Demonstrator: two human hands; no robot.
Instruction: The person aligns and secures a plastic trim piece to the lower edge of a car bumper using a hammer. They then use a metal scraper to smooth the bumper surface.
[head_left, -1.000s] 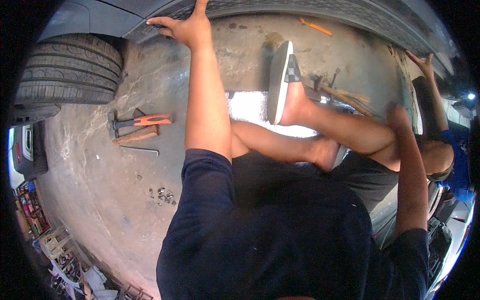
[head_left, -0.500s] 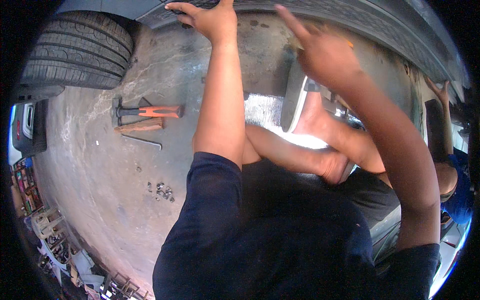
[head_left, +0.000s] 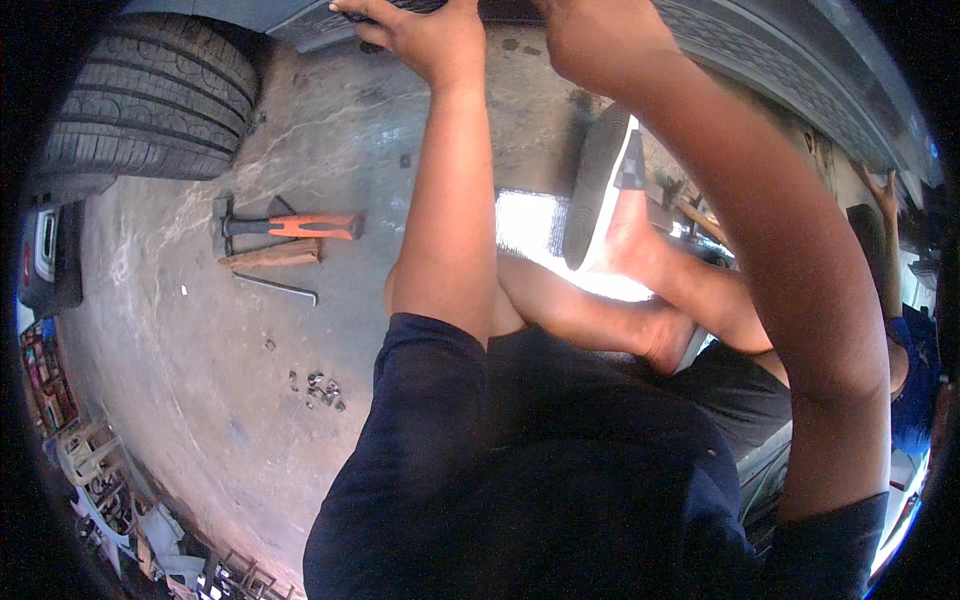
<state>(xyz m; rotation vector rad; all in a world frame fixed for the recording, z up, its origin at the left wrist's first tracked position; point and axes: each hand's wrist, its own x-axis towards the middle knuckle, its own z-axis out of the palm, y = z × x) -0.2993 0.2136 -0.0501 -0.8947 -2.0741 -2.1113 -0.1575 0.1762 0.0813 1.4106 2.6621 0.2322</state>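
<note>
My left hand (head_left: 432, 42) is raised to the grey vehicle panel (head_left: 700, 20) along the top of the view, touching or just beneath its lower edge. Its visible fingers are stretched and spread, with no object seen in them. My right hand (head_left: 608, 42) also reaches up to that panel, farther right; the top edge of the picture cuts off its fingers, so what it touches is hidden. Left of my left forearm, a hammer (head_left: 315, 227) with an orange and black handle lies on the concrete floor. Beside it are a piece of wood (head_left: 275, 255) and a bent metal rod (head_left: 278, 289).
A large tyre (head_left: 160, 100) fills the upper left. Several small dark metal clips (head_left: 322, 390) lie on the floor. My sandalled foot (head_left: 610, 200) rests by a shiny sheet (head_left: 530, 225). At the right, another person's hand (head_left: 880, 185) reaches up to the panel. Clutter (head_left: 130, 515) lines the lower left.
My right hand has moved up and left to the panel, and its pointing finger has gone out of view. My left hand stays nearly in place at the panel.
</note>
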